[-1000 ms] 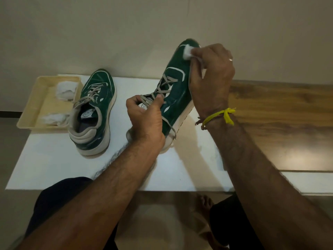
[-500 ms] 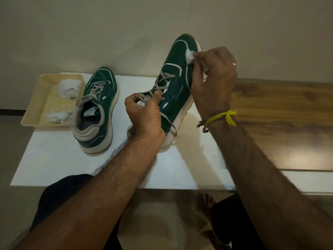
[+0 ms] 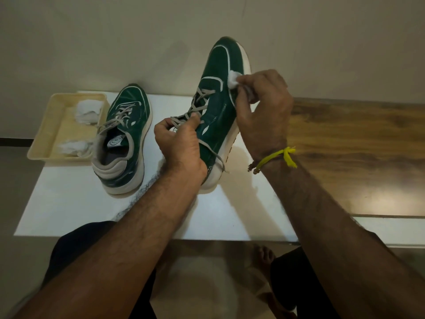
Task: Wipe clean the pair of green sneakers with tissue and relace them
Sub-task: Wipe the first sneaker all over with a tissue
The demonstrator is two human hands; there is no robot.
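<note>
1. Left hand point(image 3: 181, 143) fingers point(image 3: 165, 125) curl round the raised sneaker point(image 3: 216, 107) at its laces.
2. Right hand point(image 3: 262, 107) fingers point(image 3: 247, 81) pinch a tissue point(image 3: 232, 77) against its toe side.
3. The other sneaker point(image 3: 125, 139) sits on the table point(image 3: 69, 203), left of the fingers.

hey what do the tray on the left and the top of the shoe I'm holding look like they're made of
The tray looks like cream plastic, matte, with a molded raised rim. The held sneaker seems to have a green leather or synthetic-leather upper: smooth, with a slight sheen and white piping. Its sole edge looks like off-white rubber or foam. None of this is certain from sight alone.
</note>
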